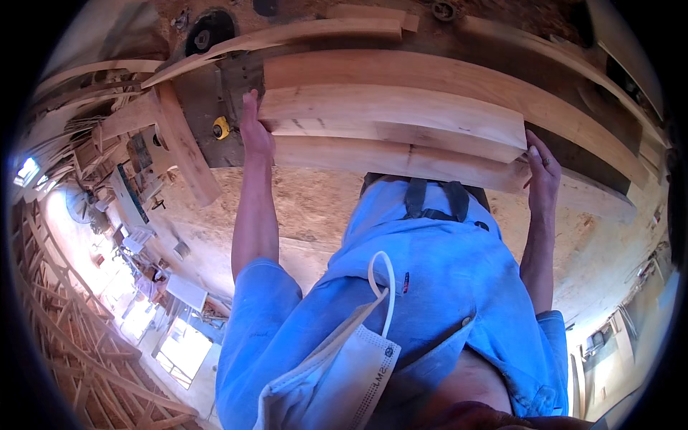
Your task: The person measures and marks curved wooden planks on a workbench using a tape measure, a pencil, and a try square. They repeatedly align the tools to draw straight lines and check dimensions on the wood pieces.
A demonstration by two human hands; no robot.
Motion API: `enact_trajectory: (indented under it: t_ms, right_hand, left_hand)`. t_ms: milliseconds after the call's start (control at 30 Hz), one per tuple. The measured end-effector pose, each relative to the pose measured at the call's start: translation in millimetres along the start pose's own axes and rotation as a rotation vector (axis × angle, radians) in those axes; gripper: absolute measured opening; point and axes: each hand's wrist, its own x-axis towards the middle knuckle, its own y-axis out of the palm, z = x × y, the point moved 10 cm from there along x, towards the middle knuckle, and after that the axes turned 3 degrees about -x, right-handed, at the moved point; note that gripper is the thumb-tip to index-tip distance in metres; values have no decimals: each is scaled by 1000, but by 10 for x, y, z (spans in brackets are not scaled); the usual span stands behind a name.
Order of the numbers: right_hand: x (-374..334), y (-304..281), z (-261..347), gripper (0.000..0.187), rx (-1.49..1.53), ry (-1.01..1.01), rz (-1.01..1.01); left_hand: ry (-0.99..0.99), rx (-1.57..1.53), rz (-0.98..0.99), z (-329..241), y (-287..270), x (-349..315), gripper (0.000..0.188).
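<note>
A thick wooden plank (390, 104) lies across the bench in front of my body, between my two hands. My left hand (258, 136) presses flat along its left end, fingers together and pointing away from me. At the opposite end, my right hand (542, 166) has its fingers bent against the plank's corner. Below and nearer to me, another board (344, 155) runs along the bench edge, partly covered by the plank. A longer board (430, 69) lies just behind it. Left of my left hand sits a yellow tape measure (221, 128).
A short board (185, 147) lies crosswise at the bench's left, beneath a long strip (287, 37). A dark round disc (210, 32) sits at the back left. Another long strip (552, 57) runs along the back right. Sawdust covers the floor (315, 201). A white face mask (351, 365) hangs before my shirt.
</note>
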Motion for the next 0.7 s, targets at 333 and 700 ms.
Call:
enact_trajectory:
  t_ms: [333,700]
  right_hand:
    - [72,-20,-192,35,-141,34,9]
    - [1366,248,560,33,-975,-310,-5]
  left_hand:
    - [12,555,9,-62,56,327,78]
    - [1004,1496,392,-496,1697,69,43]
